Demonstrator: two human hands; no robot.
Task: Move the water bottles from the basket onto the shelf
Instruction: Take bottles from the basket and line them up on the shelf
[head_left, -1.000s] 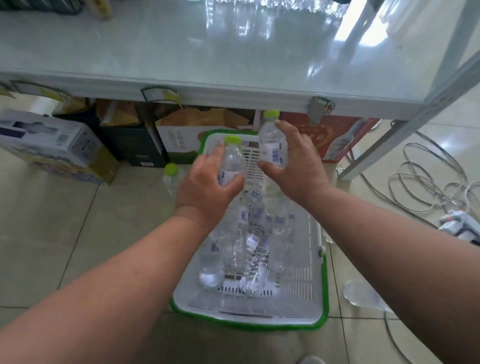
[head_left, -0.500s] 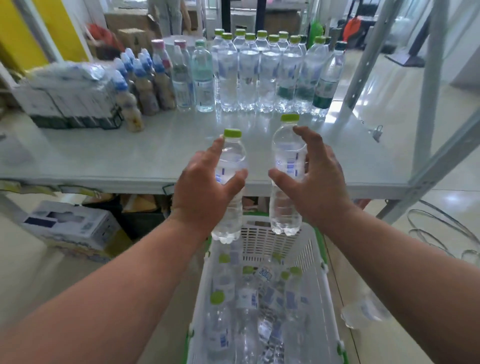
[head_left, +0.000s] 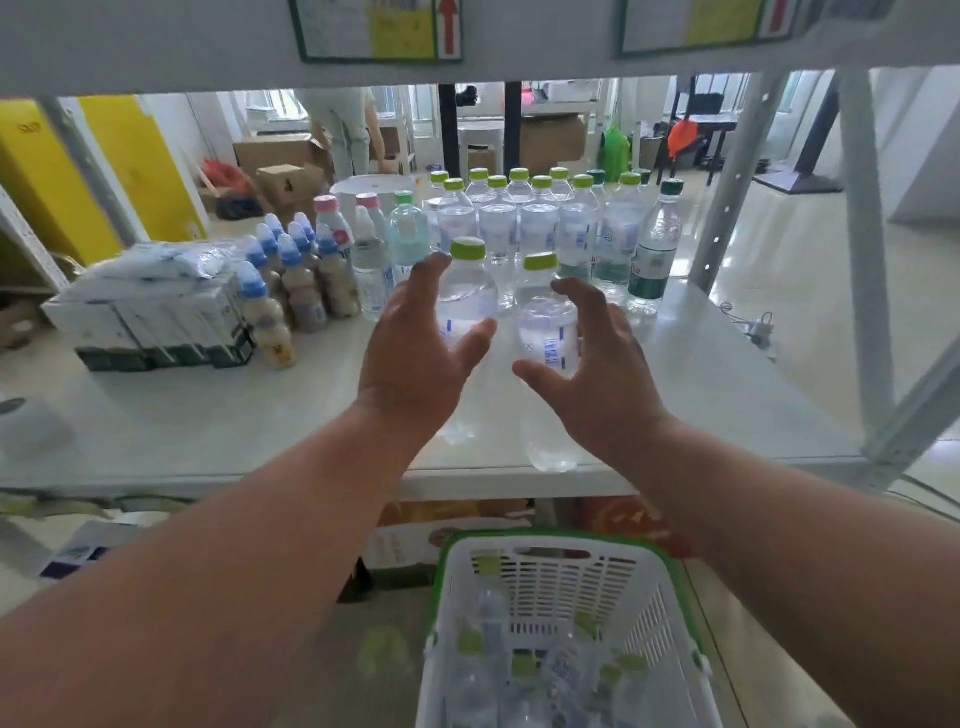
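Presently the left hand is grasping one water bottle and the right hand another bottle, both upright above the shelf, beyond the basket.

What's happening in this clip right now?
A person is stocking a shelf from a white basket on the floor. The left hand grips one green-capped water bottle and the right hand another, both over the shelf in front of the row of bottles already standing there. More bottles remain in the basket.
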